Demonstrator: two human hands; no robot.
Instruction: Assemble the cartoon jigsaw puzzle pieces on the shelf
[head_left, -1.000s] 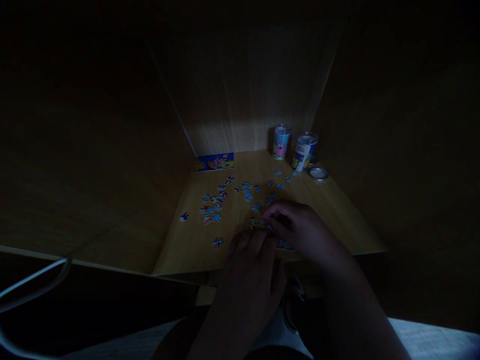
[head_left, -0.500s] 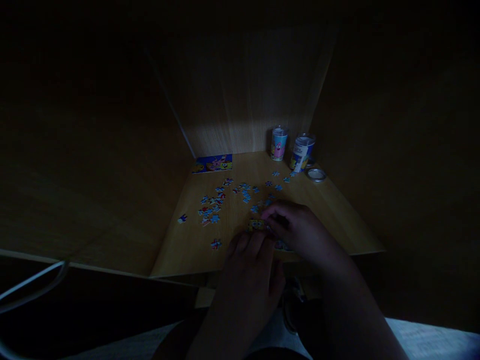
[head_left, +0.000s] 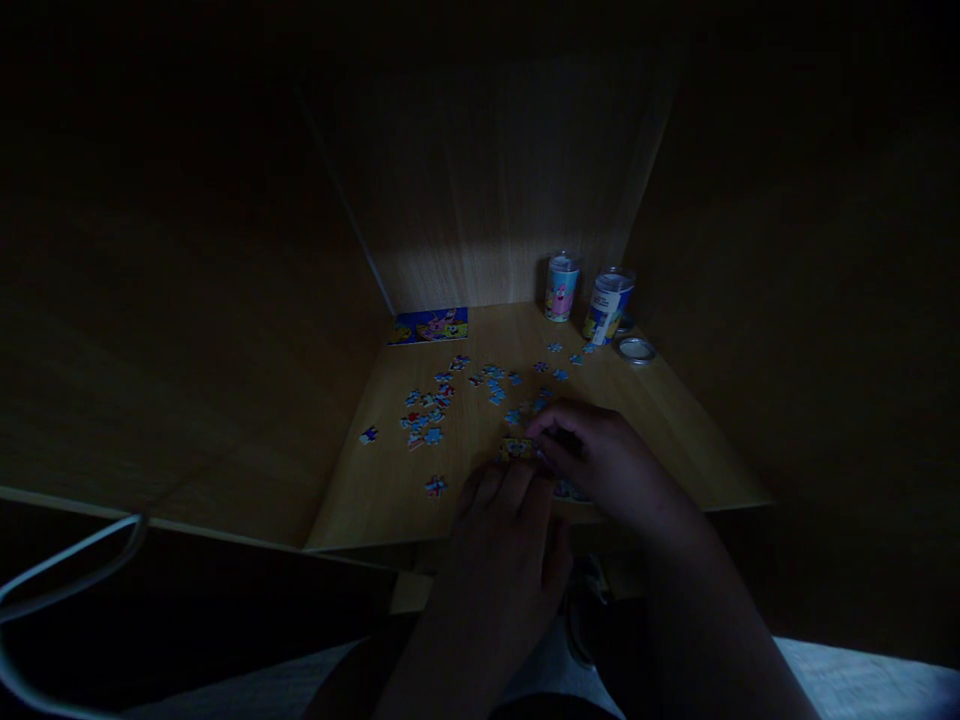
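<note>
In the head view my left hand (head_left: 501, 535) lies over the near edge of the wooden surface, its fingers stretched forward and pressing on a partly joined jigsaw puzzle (head_left: 514, 449). Yellow cartoon artwork shows just past those fingertips; the rest is covered. My right hand (head_left: 600, 460) is closed, thumb and forefinger pinching a small puzzle piece at the joined part's right side. The fingers hide most of that piece. A dark patterned bit of puzzle (head_left: 570, 491) peeks out below the right hand. Close beyond the fingertips lie loose light-blue pieces (head_left: 513, 417).
Many loose puzzle pieces (head_left: 433, 436) are scattered left of and beyond my hands. A picture card (head_left: 427, 327) lies at the back left. Two cartoon-printed cans (head_left: 561, 290) stand at the back right, near a round metal lid (head_left: 636, 350). Wooden panels (head_left: 495, 190) enclose the surface.
The view has shifted very slightly. Both hands keep almost the same place and grip, and the loose pieces lie as before.
</note>
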